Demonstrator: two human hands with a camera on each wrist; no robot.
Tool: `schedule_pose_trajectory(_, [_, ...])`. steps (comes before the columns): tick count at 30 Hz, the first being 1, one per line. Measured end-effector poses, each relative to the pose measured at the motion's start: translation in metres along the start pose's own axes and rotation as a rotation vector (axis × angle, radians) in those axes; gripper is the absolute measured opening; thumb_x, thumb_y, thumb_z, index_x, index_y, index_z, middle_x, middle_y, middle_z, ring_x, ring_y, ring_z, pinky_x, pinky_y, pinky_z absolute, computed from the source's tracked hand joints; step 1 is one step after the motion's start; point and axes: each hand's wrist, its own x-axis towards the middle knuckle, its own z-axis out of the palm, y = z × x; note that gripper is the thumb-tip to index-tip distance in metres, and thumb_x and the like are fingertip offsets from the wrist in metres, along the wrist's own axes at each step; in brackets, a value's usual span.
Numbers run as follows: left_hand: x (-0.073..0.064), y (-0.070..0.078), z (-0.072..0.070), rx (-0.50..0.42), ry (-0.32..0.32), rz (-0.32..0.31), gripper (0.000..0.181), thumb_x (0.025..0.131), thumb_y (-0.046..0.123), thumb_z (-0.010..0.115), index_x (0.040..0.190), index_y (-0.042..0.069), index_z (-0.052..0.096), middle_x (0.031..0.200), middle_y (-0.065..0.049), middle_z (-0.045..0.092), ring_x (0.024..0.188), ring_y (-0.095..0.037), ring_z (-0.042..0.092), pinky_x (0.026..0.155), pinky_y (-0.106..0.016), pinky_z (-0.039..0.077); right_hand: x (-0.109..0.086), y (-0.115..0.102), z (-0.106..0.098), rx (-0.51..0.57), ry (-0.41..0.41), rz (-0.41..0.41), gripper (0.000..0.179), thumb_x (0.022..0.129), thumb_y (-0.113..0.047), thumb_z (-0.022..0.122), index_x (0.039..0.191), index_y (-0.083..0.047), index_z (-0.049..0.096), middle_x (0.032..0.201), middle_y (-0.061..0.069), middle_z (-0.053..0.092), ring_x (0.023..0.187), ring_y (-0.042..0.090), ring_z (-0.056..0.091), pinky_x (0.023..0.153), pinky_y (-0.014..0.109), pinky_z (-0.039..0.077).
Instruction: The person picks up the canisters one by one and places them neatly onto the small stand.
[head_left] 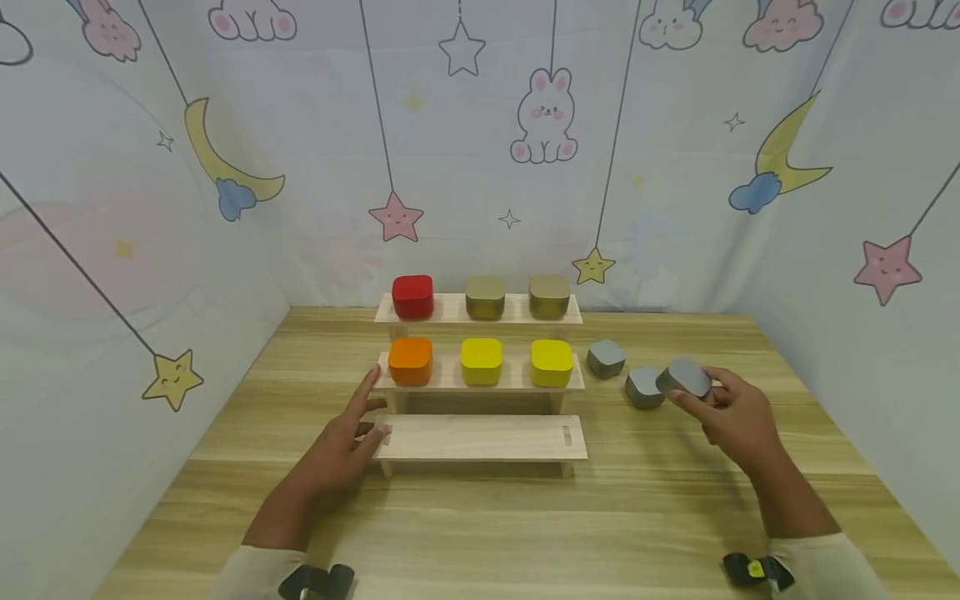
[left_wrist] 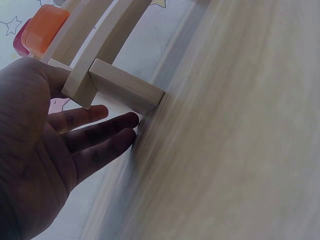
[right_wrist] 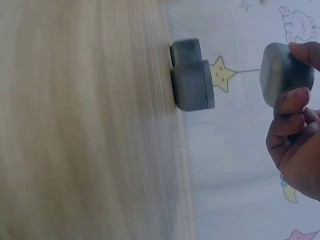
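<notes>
My right hand [head_left: 742,417] pinches a grey rounded block [head_left: 686,379] between thumb and fingers. In the right wrist view that block is off the table, apart from two other grey blocks [right_wrist: 192,86] standing there. My left hand [head_left: 341,446] is at the left end of a three-step wooden rack [head_left: 480,437]. Its thumb touches the lowest step and its index finger reaches the middle one. In the left wrist view the other fingers [left_wrist: 102,145] extend loosely beside a rack leg [left_wrist: 127,87].
An orange block [head_left: 410,361] and two yellow blocks [head_left: 481,361] stand on the middle step. The top step carries a red block [head_left: 413,297] and two olive blocks [head_left: 485,297]. Patterned cloth walls [head_left: 480,167] enclose the wooden table [head_left: 480,533] at the back and sides.
</notes>
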Motion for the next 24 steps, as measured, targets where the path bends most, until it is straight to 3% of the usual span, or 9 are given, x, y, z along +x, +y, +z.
schedule_pose_trajectory(6, [0.001, -0.001, 0.003, 0.006, -0.012, -0.027, 0.09, 0.114, 0.017, 0.055, 0.176, 0.041, -0.005, 0.167, -0.033, 0.044, 0.133, -0.053, 0.068, 0.11, -0.068, 0.056, -0.005, -0.013, 0.009, 0.035, -0.023, -0.034, 0.076, 0.104, -0.041, 0.076, 0.161, -0.001, 0.047, 0.075, -0.004, 0.066, 0.053, 0.011, 0.051, 0.047, 0.031, 0.047])
schedule_pose_trajectory(13, [0.001, -0.001, 0.004, 0.014, -0.007, -0.049, 0.091, 0.114, 0.018, 0.056, 0.175, 0.045, -0.005, 0.166, -0.032, 0.046, 0.133, -0.052, 0.068, 0.111, -0.067, 0.056, -0.008, -0.033, 0.017, 0.038, -0.008, -0.133, 0.062, 0.102, -0.032, 0.08, 0.152, -0.002, 0.057, 0.072, -0.006, 0.064, 0.051, 0.01, 0.051, 0.046, 0.03, 0.047])
schedule_pose_trajectory(24, [-0.001, 0.004, 0.0, 0.017, -0.014, -0.062, 0.09, 0.114, 0.018, 0.056, 0.176, 0.042, -0.005, 0.166, -0.032, 0.045, 0.135, -0.053, 0.066, 0.113, -0.068, 0.054, -0.017, -0.064, 0.026, 0.127, -0.039, -0.175, 0.058, 0.1, -0.019, 0.082, 0.15, 0.0, 0.059, 0.073, -0.006, 0.062, 0.053, 0.008, 0.051, 0.046, 0.029, 0.048])
